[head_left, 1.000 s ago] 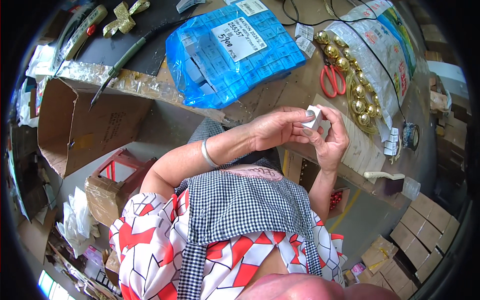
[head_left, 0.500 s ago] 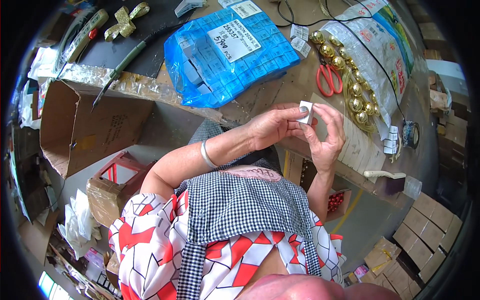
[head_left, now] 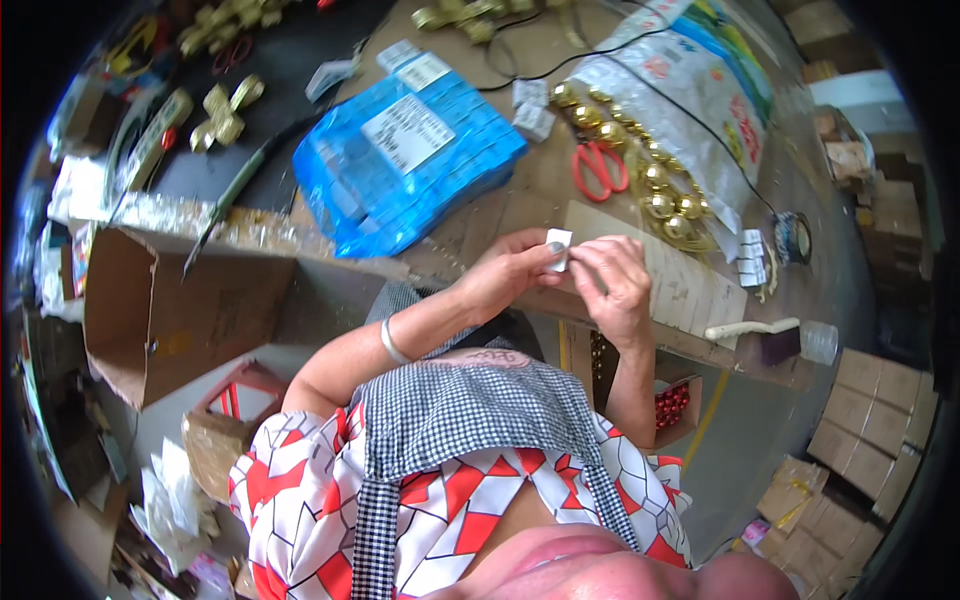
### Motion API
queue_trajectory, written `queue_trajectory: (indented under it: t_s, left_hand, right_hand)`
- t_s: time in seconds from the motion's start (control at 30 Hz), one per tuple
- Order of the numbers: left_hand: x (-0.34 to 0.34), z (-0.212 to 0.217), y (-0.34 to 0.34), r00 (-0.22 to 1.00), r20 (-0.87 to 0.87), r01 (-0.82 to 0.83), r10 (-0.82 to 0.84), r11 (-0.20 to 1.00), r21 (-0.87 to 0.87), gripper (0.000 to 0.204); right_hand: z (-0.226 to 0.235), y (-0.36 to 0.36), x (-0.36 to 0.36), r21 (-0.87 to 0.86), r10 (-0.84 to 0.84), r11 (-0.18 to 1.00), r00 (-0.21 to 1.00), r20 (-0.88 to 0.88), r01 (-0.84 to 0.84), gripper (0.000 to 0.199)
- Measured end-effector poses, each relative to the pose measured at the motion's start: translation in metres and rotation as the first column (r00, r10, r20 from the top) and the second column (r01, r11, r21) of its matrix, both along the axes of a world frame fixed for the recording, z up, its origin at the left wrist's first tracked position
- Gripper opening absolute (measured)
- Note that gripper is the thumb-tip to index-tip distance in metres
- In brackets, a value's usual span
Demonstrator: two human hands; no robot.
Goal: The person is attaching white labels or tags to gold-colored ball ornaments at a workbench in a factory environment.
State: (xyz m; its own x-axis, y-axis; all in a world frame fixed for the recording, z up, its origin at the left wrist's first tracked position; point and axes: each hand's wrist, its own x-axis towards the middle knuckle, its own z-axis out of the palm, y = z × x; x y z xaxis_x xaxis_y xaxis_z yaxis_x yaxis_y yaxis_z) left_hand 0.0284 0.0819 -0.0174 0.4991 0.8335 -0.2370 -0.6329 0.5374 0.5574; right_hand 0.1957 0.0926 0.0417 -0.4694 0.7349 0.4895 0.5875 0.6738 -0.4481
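Observation:
My left hand (head_left: 509,272) pinches a small white card (head_left: 559,247) between its thumb and fingers, just over the table's near edge. Close against the card's right side is my right hand (head_left: 613,283), its fingertips drawn together. Whatever those fingertips may grip is too small to make out. Beyond the hands lies a blue plastic bag (head_left: 420,160) packed with small labelled pieces. Red-handled scissors (head_left: 600,171) rest to the right of the bag, near a string of gold beads (head_left: 655,178).
A white woven sack (head_left: 665,100) lies behind the beads, with a black cord (head_left: 680,125) across it. A brush (head_left: 765,335) sits by the right table edge. At left are a soldering-iron-like tool (head_left: 235,185), a gold bow (head_left: 226,115) and a cardboard box (head_left: 190,310).
The fingers of my right hand have closed together beside the card, where they were more spread. My left hand keeps its hold. The whole view has shifted, with table things appearing farther left.

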Motion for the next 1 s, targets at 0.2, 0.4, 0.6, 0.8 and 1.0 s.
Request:
queue_trajectory:
  t_s: [0.2, 0.4, 0.6, 0.8, 1.0]
  left_hand:
    - [-0.003, 0.001, 0.001, 0.997, -0.045, 0.061, -0.060, 0.998, 0.027, 0.029]
    - [0.000, 0.001, 0.001, 0.987, -0.136, 0.091, -0.083, 0.994, 0.054, 0.031]
    - [-0.002, 0.003, 0.001, 0.968, -0.245, 0.086, -0.059, 0.991, 0.099, 0.033]
    - [0.000, 0.005, 0.001, 0.966, -0.256, 0.048, -0.029, 0.996, 0.070, 0.030]
    - [0.003, 0.010, -0.002, 0.954, -0.297, 0.071, -0.034, 0.991, 0.117, 0.032]
  right_hand:
    - [0.003, 0.001, 0.002, 0.073, 0.019, 0.997, 0.998, 0.053, -0.023, 0.016]
    - [-0.009, -0.005, 0.010, 0.088, -0.002, 0.996, 0.998, -0.068, 0.008, 0.020]
    - [-0.033, -0.006, 0.012, 0.109, -0.015, 0.993, 0.966, -0.259, 0.045, 0.018]
    - [-0.036, -0.015, 0.017, 0.110, 0.000, 0.993, 0.954, -0.300, 0.035, 0.025]
    - [-0.033, -0.022, 0.026, -0.025, 0.011, 1.000, 0.969, -0.246, -0.017, 0.056]
